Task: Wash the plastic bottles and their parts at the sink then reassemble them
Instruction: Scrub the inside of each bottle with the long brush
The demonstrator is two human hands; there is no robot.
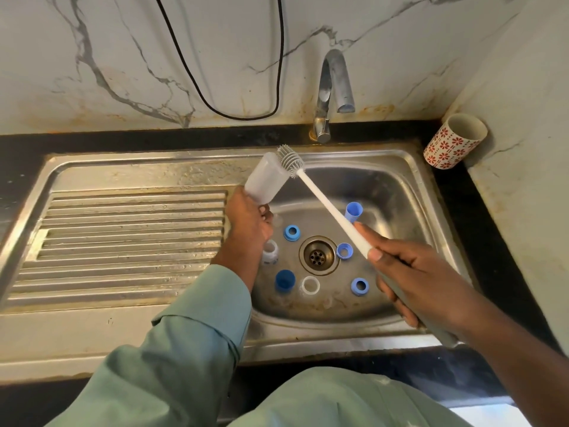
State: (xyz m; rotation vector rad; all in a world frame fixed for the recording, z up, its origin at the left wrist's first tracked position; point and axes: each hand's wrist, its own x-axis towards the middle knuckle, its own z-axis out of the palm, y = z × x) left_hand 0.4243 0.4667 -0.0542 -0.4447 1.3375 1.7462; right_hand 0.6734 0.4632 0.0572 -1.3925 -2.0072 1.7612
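My left hand (250,217) grips a translucent white plastic bottle (267,177) by its lower end and holds it tilted over the left side of the steel sink (409,167). My right hand (412,275) grips the grey handle of a long white bottle brush (326,201). Its grey bristle head (291,160) rests against the bottle's upper end. In the basin around the drain (319,255) lie several blue rings and caps (292,232), a dark blue cap (284,279), a clear ring (310,285), a light blue tube (353,211) and a small clear bottle (270,252).
A chrome tap (334,84) stands behind the basin with no water running. The ribbed drainboard (129,238) lies to the left. A cup with red flowers (455,141) sits on the black counter at the right corner. A black cable (240,115) hangs on the marble wall.
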